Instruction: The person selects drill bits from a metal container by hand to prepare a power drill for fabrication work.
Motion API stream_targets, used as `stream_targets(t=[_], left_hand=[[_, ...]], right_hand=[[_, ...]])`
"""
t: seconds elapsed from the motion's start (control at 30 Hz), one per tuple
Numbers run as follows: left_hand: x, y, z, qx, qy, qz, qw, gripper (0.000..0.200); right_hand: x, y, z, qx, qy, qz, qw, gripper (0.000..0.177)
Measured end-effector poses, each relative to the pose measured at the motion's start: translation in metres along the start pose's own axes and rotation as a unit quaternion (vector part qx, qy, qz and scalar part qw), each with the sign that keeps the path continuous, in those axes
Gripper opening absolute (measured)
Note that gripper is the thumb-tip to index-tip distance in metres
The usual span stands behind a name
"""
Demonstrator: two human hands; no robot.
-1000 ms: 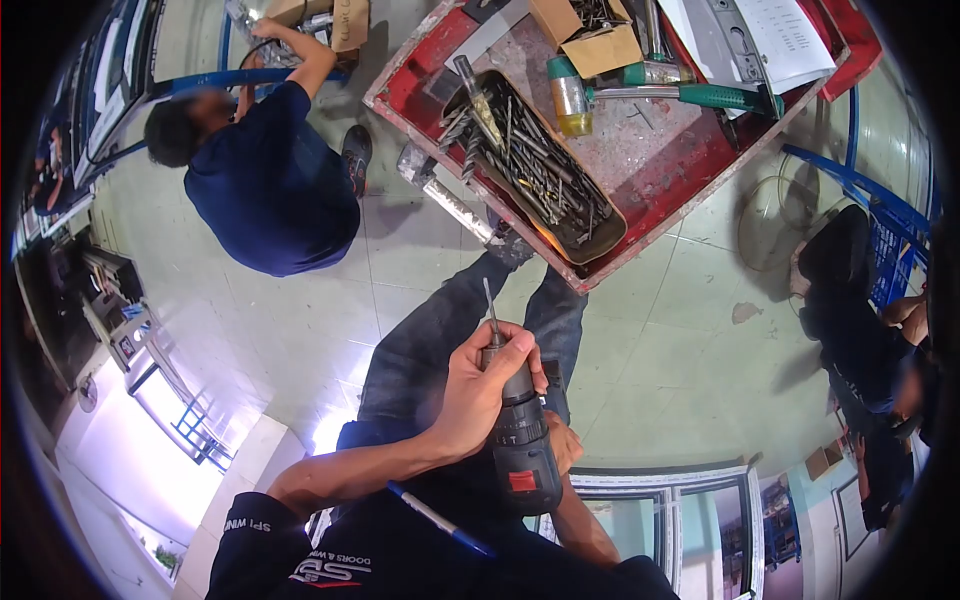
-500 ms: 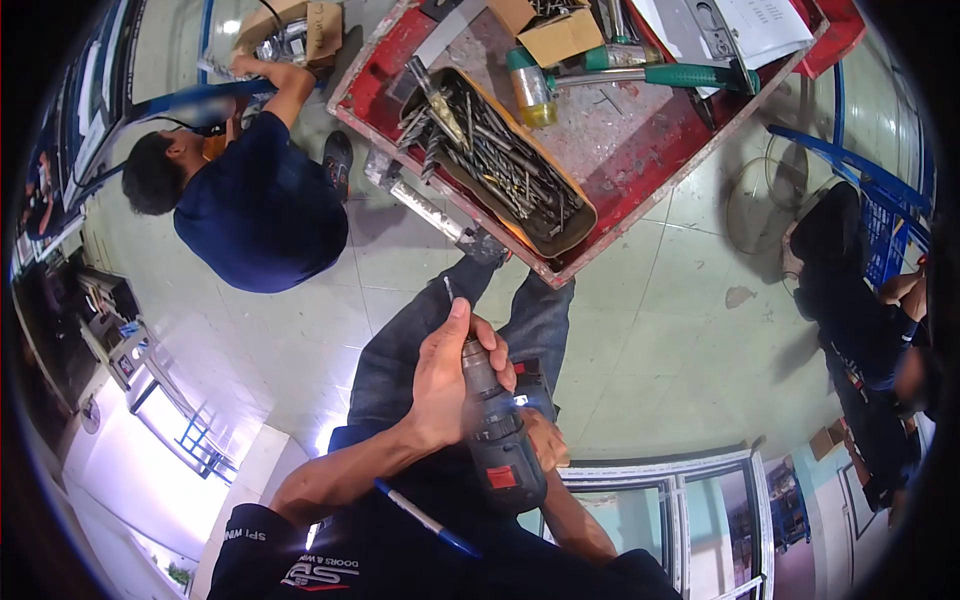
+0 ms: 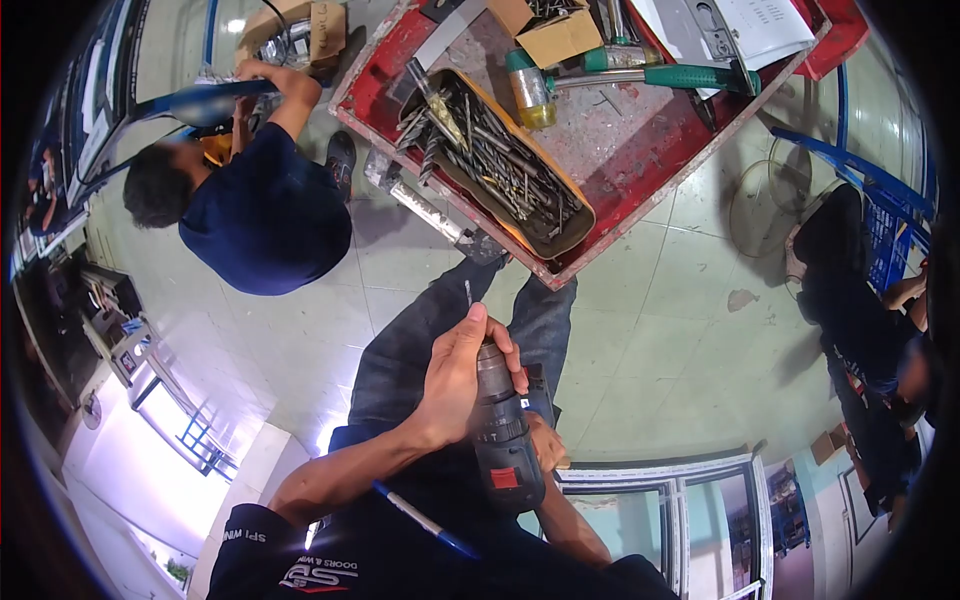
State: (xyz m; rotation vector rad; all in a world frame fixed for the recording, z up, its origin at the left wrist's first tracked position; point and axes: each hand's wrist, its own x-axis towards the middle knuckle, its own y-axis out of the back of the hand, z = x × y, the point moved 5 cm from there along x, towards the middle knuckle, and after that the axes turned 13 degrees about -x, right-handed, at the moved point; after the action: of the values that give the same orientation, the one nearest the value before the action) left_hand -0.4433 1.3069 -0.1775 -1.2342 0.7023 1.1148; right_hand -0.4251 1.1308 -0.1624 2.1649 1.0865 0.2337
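A cordless drill [image 3: 507,460] is held upright in front of my body, its chuck end pointing away from me. My left hand [image 3: 452,378] is closed around the chuck [image 3: 493,368], thumb beside a thin drill bit [image 3: 468,292] that sticks out past it. Partly hidden behind the drill body, my right hand [image 3: 545,442] grips the handle. Above my knees is a red tray [image 3: 660,190] with a long bin [image 3: 575,235] full of loose drill bits [image 3: 490,150].
The tray also carries a green-handled hammer [image 3: 700,77], a cardboard box [image 3: 558,38] and papers [image 3: 765,30]. A co-worker [image 3: 265,210] crouches at the left by another box [image 3: 327,30]. Another person [image 3: 865,310] is at the right. A white-framed window [image 3: 675,475] lies behind my right arm.
The drill and both hands have shifted slightly right, and the bit points more straight ahead. The co-worker at the left has moved an arm and head a little.
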Motion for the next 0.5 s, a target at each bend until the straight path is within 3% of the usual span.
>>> stream_targets(t=[0.17,0.4,0.47,0.5], left_hand=[[0.001,0.001,-0.007,0.000,-0.001,0.002,1.000,0.049],[0.001,0.000,-0.005,0.035,-0.005,-0.009,0.999,0.048],[0.001,-0.004,0.000,0.069,-0.012,-0.026,0.997,0.045],[0.004,-0.008,0.013,0.165,-0.101,-0.046,0.980,0.041]], right_hand=[[-0.043,-0.016,0.031,0.010,-0.016,-0.061,0.998,0.014],[-0.012,-0.004,0.009,-0.008,0.000,-0.036,0.999,0.019],[-0.024,-0.008,0.017,-0.042,-0.007,-0.066,0.997,0.024],[-0.030,-0.008,0.019,-0.046,-0.014,-0.063,0.997,0.026]])
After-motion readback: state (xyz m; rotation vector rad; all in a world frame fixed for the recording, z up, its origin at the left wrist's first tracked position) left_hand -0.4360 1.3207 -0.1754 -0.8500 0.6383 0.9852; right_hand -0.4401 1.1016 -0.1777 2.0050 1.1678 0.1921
